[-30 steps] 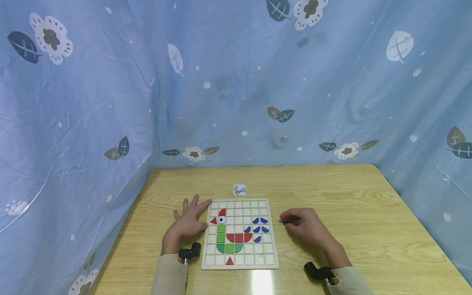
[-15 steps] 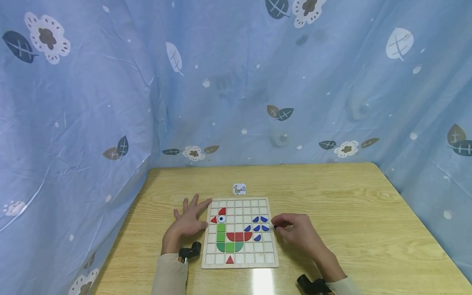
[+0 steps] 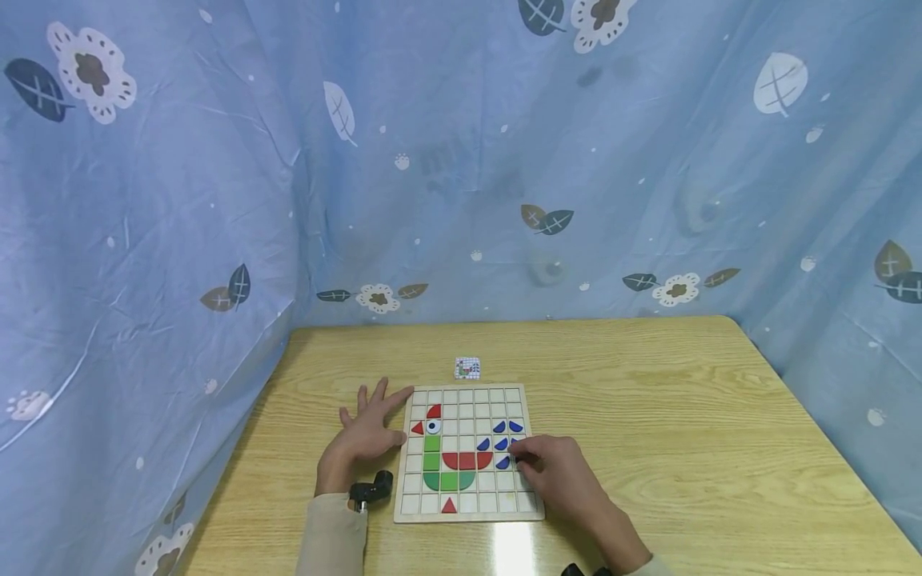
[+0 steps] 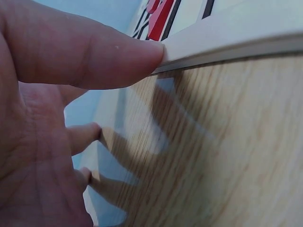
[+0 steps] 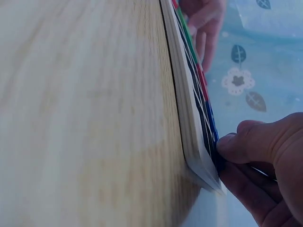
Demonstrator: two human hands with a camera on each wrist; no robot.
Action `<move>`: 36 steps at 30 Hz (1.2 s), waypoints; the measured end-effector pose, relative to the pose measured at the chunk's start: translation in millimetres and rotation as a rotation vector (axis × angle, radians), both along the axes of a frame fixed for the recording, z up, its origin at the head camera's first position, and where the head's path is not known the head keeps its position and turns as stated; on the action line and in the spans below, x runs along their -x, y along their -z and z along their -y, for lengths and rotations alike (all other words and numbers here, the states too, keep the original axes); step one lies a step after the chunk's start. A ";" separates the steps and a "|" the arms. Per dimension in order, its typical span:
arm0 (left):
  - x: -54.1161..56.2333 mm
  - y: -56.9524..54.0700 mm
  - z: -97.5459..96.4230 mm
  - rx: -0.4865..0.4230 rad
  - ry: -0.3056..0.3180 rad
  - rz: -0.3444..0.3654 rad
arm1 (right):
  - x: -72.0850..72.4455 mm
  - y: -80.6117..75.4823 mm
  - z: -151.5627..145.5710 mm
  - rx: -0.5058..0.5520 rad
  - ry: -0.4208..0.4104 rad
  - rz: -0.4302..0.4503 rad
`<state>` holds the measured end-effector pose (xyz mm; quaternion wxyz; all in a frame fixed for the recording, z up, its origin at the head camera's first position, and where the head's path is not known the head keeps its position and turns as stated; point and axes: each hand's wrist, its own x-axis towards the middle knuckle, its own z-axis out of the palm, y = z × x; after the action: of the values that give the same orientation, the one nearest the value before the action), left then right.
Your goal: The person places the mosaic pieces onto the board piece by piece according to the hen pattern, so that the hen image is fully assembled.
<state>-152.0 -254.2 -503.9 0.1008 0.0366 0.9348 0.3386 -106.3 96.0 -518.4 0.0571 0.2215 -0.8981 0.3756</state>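
A square wooden grid board lies on the table with flat coloured pieces in its cells. Green squares, red pieces, a round eye piece and several blue leaf-shaped pieces form a bird shape. My left hand has its fingers spread; thumb and forefinger touch the board's left edge. Over the board's right side, my right hand pinches a blue piece between thumb and fingers, down at the surface. From the head view that piece is mostly hidden by the fingers.
A small picture card with a similar grid bird lies behind the board. The wooden table extends to the right. A blue patterned curtain hangs behind and at both sides.
My right hand has moved left from the table beside the board onto its right-hand cells, carrying the blue piece. The left hand stays at the board's left edge.
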 end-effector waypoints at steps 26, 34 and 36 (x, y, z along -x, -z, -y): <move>0.3 -0.6 4.1 0.034 0.006 0.020 | 0.5 -4.3 -11.0 0.013 -0.001 -0.090; -2.6 -16.2 9.7 0.044 0.000 0.010 | 18.8 -29.0 -37.2 -0.065 0.032 -0.208; -4.4 -22.3 11.7 0.061 0.006 -0.005 | 24.9 -38.9 -45.5 -0.100 0.036 -0.259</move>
<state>-147.6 -265.9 -481.6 0.1005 0.0374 0.9449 0.3093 -131.2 141.6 -479.5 0.1683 0.2545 -0.9047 0.2975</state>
